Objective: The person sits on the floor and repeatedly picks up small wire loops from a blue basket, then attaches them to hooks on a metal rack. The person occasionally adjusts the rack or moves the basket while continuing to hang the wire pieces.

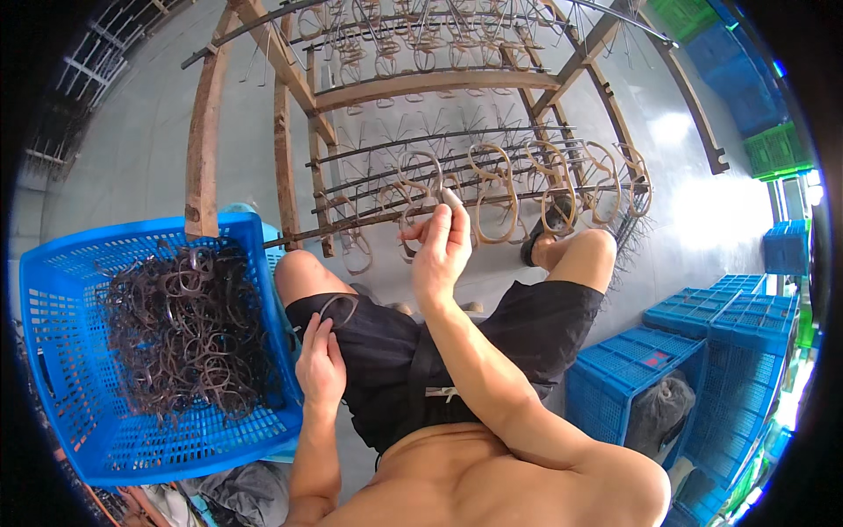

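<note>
A dark, thin loop-shaped strap (338, 307) is pinched between the fingers of the left hand (321, 364) and rests on the black shorts (395, 351). Just left of that grip, a blue perforated plastic crate (70, 351) is filled with a tangled heap of dark loops (189, 329). Above, the right hand (442, 250) is raised, its fingertips pressed together on a tan loop (421, 180) hung on the wooden rack with metal spike rails (413, 83); further tan loops (562, 180) are hung to its right
</note>
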Demonstrator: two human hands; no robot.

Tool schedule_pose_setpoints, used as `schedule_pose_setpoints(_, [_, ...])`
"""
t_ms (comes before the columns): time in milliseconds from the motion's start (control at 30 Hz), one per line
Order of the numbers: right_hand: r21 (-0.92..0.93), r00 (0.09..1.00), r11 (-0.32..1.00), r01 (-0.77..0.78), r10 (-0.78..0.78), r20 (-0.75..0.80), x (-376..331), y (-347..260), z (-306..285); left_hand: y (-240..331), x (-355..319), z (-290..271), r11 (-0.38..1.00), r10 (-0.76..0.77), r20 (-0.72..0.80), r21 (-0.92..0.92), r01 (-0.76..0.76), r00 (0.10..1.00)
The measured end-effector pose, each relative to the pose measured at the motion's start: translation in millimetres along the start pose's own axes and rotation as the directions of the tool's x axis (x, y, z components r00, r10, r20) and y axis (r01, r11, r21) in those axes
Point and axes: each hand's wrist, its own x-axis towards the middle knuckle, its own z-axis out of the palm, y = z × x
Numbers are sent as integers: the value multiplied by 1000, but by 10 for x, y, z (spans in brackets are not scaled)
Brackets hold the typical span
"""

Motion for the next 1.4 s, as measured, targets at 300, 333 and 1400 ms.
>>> schedule_pose_setpoints(300, [-60,994,996,-70,75,79,-75,-25,118,35,258,-243,933,202,168,268,-242,965])
schedule_pose_setpoints(333, [-74,993,997,-32,40,115,-82,16,113,12,282,-258,933,229,174,242,-266,958])
schedule_pose_setpoints(1400, [-321,583,719,617,-144,799,-440,-653,-36,500,894,-636,689,192,20,-715,-120,981])
